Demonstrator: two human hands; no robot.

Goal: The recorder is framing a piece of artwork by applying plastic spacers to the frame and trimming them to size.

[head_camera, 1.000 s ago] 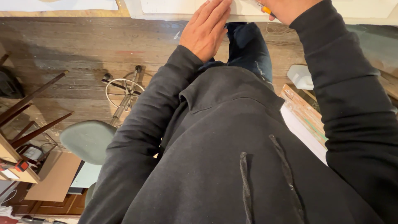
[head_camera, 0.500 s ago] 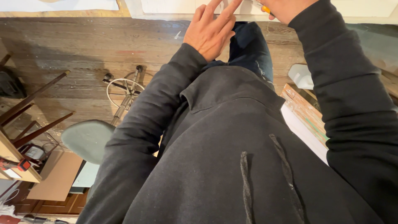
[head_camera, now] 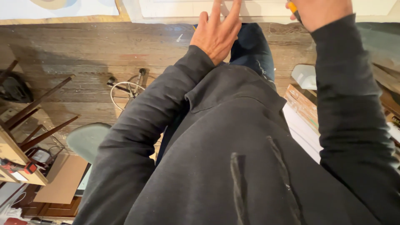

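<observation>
Left hand (head_camera: pixel 216 33): upper centre of frame, back toward the camera, fingers (head_camera: pixel 216 8) spread and straight, tips running past the top edge onto the white panel (head_camera: pixel 175 8). It holds nothing; whether the tips touch the panel cannot be told.

Right hand (head_camera: pixel 321 12): upper right, mostly cut off by the top edge, closed around an orange-yellow pencil (head_camera: pixel 293 8), of which only a short end shows at the hand's left side.

White panel: along the top edge, centre to right, a pale flat board with a raised border, lying on the floor.

Sheet (head_camera: pixel 58 8): upper left corner, white with a tan curve on it, edged by a wooden strip.

Floor (head_camera: pixel 83 54): dark worn planks, across the upper half.

Hoodie (head_camera: pixel 233 158): black, fills lower centre and right; both sleeves reach up to the hands.

Jeans (head_camera: pixel 254 48): blue, one knee just below the left hand.

Wire ring (head_camera: pixel 127 93): left of centre, on the floor.

Stool (head_camera: pixel 87 139): grey-green seat, lower left.

Wood boards (head_camera: pixel 302 106): stacked at right, beside the hoodie.
</observation>
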